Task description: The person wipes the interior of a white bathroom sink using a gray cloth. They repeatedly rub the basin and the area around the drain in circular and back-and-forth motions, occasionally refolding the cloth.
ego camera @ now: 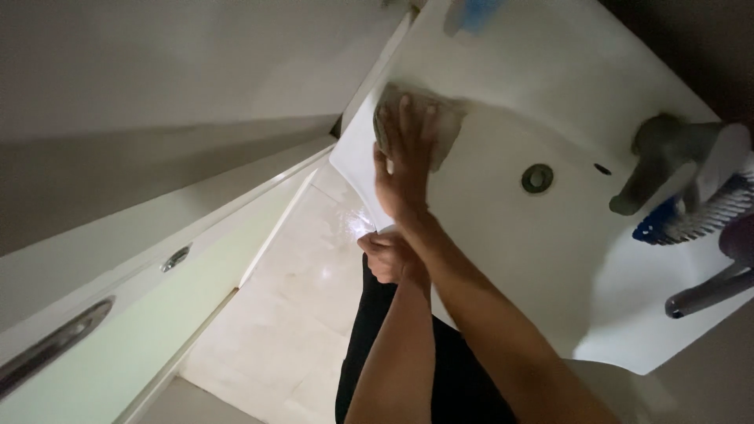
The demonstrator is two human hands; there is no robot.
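Now keep your right hand [404, 161] flat, fingers spread wide on the cloth [436, 129] at the sink's [503, 259] far corner (the rim edge); press evenly and sweep toward the drain [537, 178]; your left hand [385, 255], fingers curled on the near rim, should brace.

A white sink [503, 259] carried a grey cloth [444, 129] on its rim and a brush [691, 220] beside the tap [667, 149].

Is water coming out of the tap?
No. No stream falls from the tap, and the sink basin around the drain holds no pooled water.
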